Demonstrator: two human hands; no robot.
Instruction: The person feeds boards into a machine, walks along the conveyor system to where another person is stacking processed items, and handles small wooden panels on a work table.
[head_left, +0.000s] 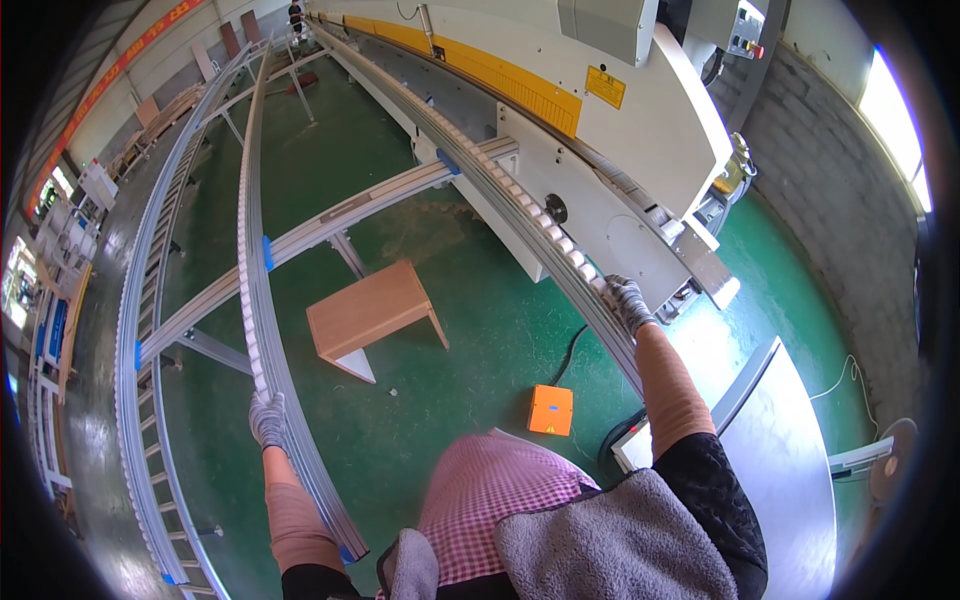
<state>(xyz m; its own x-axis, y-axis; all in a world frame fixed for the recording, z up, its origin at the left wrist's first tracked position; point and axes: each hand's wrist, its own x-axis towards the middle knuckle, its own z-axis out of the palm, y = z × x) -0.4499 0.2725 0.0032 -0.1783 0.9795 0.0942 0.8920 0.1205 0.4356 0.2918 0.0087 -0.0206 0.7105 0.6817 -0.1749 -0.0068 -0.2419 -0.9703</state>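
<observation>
Both my hands wear grey-striped work gloves, and each holds one of two long aluminium rails. My left hand [267, 420] is closed over the near part of the left roller rail [255, 250], which carries a row of small white rollers along its edge. Farther forward and to the right, my right hand [628, 303] curls over the right roller rail [490, 190], beside its last visible white rollers. The undersides of both hands are hidden. A cross beam [350, 208] joins the rails ahead of me.
A large white machine with a yellow strip [530, 95] runs along the right rail. Between the rails, a brown wooden stool [370, 308] and an orange box [550, 410] with a cable stand on the green floor. A pale table [785, 470] is at right; another roller rail [135, 300] lies left.
</observation>
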